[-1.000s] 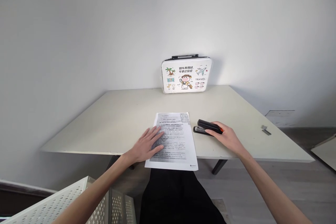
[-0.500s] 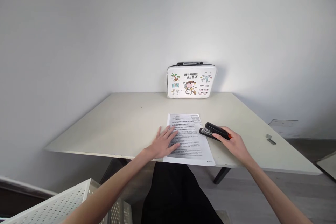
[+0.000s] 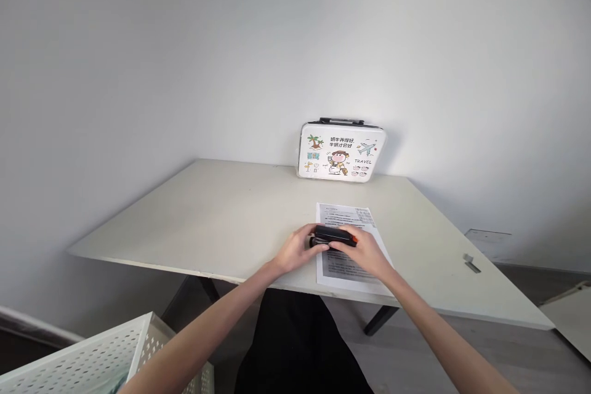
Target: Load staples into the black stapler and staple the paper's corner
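A black stapler [image 3: 333, 234] with a reddish-orange mark at its right end is held between both hands, over the upper middle of a printed sheet of paper [image 3: 353, 274]. My right hand [image 3: 364, 251] grips the stapler's right end. At its left end, my left hand [image 3: 298, 250] closes on it with thumb and fingers. The paper lies flat near the table's front edge, partly covered by the hands and stapler. Whether it is one sheet or more I cannot tell.
On the white table [image 3: 221, 215] a white case [image 3: 341, 154] with cartoon prints and a black handle stands against the wall. A small grey strip, perhaps staples [image 3: 471, 263], lies at the right. A white perforated basket [image 3: 115, 348] is at lower left.
My right hand has brought the stapler left, over the paper. My left hand has come off the paper and taken hold of the stapler's left end. The view has shifted slightly.
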The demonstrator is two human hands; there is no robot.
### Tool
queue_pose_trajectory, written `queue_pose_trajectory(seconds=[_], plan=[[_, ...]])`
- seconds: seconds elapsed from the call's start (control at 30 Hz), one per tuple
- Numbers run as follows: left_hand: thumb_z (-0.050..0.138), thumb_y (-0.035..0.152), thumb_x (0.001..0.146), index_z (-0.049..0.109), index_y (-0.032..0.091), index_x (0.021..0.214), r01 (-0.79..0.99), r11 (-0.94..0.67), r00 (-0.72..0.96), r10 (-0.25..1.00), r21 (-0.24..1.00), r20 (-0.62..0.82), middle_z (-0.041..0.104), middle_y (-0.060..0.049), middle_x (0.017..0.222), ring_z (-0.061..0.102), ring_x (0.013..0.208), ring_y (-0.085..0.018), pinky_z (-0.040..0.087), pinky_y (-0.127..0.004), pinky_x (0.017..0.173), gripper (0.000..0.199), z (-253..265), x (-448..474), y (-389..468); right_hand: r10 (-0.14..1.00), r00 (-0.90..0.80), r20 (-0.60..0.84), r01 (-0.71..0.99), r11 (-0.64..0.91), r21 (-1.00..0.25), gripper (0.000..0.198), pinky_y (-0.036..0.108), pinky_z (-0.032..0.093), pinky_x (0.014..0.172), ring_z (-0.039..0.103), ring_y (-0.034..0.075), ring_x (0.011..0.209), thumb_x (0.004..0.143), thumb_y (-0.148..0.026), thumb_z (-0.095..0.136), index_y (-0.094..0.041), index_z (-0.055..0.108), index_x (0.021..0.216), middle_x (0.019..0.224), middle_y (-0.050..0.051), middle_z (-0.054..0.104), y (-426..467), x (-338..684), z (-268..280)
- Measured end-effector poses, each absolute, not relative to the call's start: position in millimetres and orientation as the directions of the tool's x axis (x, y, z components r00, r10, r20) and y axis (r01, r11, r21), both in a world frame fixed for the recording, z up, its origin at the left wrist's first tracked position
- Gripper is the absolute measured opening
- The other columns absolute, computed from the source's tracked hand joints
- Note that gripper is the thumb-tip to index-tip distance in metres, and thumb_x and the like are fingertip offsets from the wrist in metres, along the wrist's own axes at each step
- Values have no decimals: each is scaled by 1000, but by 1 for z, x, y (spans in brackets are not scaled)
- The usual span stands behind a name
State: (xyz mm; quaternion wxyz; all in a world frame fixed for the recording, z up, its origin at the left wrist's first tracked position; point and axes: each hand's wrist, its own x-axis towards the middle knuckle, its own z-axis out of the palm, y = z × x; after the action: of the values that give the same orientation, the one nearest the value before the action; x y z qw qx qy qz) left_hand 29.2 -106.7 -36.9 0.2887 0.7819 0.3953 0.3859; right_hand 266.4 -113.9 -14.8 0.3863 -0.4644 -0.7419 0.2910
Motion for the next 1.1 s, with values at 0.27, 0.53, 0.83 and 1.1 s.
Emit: queue_pose_trajectory(seconds=[0.27,0.53,0.83,1.1], plan=[[86,60,78,63,24,129,466,-436,327,893,770,308,77,-6,115,74,105,-29,58,-38,93,67,-21,-31,-125,852,-418,316,408,486,-773,23,35,50,79,69,24,89,87,-43,79,-26,72,101,96,2,74,-107,198,-14],[67,62,94,66,27,115,541,-360,258,931,760,258,77,-2,103,74,99,-25,59,-36,90,42,-14,-59,-137,821,-494,287,386,503,-774,24,36,53,83,70,23,94,91,-44,76,-26,71,106,105,3,74,-96,167,-23],[67,55,95,65,25,118,514,-300,108,952,804,287,79,-3,104,76,97,-25,61,-36,86,38,-22,-55,-130,910,-299,286,733,411,-542,66,62,28,127,31,39,158,104,-65,43,-28,44,159,168,13,42,-117,239,-68],[81,49,82,64,24,128,625,-241,57,963,742,264,77,-7,121,75,109,-28,61,-40,94,55,-33,-66,-125,957,-250,145,918,282,-279,80,58,14,134,11,32,165,104,-73,22,-27,30,169,177,2,16,-109,328,-98]])
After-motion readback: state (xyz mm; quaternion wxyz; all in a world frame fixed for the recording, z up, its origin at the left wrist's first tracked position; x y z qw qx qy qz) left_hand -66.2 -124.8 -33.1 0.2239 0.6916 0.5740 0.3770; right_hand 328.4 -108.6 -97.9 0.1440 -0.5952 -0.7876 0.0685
